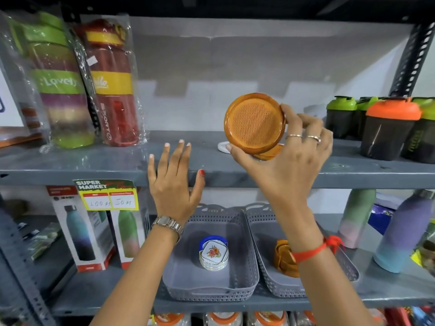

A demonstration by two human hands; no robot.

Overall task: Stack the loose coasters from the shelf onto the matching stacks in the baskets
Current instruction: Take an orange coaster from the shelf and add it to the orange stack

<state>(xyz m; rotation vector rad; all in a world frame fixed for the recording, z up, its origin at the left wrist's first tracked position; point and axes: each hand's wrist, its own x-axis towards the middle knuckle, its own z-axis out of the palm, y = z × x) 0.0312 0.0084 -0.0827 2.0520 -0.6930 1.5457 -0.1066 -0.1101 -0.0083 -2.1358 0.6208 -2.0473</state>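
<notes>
My right hand point(292, 158) grips a round orange coaster point(254, 122), tilted upright above the upper shelf point(94, 161). Just below it another orange coaster point(270, 153) and a white coaster point(222, 146) lie on that shelf. My left hand point(175, 180) hovers open, fingers spread, in front of the shelf edge and holds nothing. On the lower shelf, the left grey basket point(188, 278) holds a stack of white floral coasters point(213, 255) in a blue holder. The right grey basket point(266, 231) holds an orange stack point(283, 258), partly hidden by my right wrist.
Wrapped sport bottles point(110, 85) stand at the upper shelf's left, dark shaker cups point(388, 128) at its right. Boxed bottles point(80, 231) flank the baskets on the left, pastel bottles point(404, 231) on the right. A price tag point(108, 196) hangs on the shelf edge.
</notes>
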